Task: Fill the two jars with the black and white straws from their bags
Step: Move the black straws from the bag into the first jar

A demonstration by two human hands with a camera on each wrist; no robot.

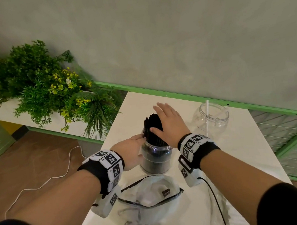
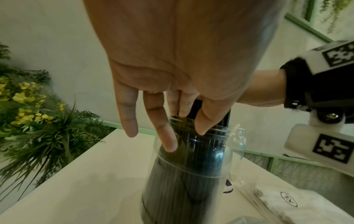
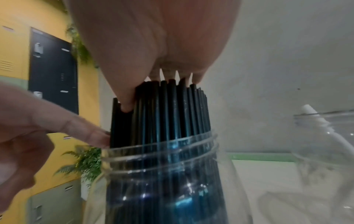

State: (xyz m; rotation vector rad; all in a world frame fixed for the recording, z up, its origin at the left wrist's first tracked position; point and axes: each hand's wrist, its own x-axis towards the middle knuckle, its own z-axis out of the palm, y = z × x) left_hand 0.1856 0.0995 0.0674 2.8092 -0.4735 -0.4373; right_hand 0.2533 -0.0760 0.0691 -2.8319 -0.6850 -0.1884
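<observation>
A clear jar (image 1: pixel 156 160) (image 2: pixel 191 166) (image 3: pixel 162 174) stands mid-table, packed with black straws (image 1: pixel 151 128) (image 3: pixel 162 109) that stick out above its mouth. My right hand (image 1: pixel 167 123) (image 3: pixel 159 78) lies flat on the straw tops, thumb down their near side. My left hand (image 1: pixel 131 150) (image 2: pixel 184 136) (image 3: pixel 57 121) touches the straws and the jar's rim from the left with straight fingers. A second clear jar (image 1: pixel 212 119) (image 3: pixel 325 144) to the right holds one white straw (image 1: pixel 207 110) (image 3: pixel 314 116).
An emptied clear bag with a black zip edge (image 1: pixel 150 196) lies in front of the jar. Another clear bag (image 2: pixel 287 201) lies at the near right under a black cable (image 1: pixel 216 197). Plants (image 1: pixel 47 83) crowd the table's left side. A green rail (image 1: pixel 179 93) runs behind the table.
</observation>
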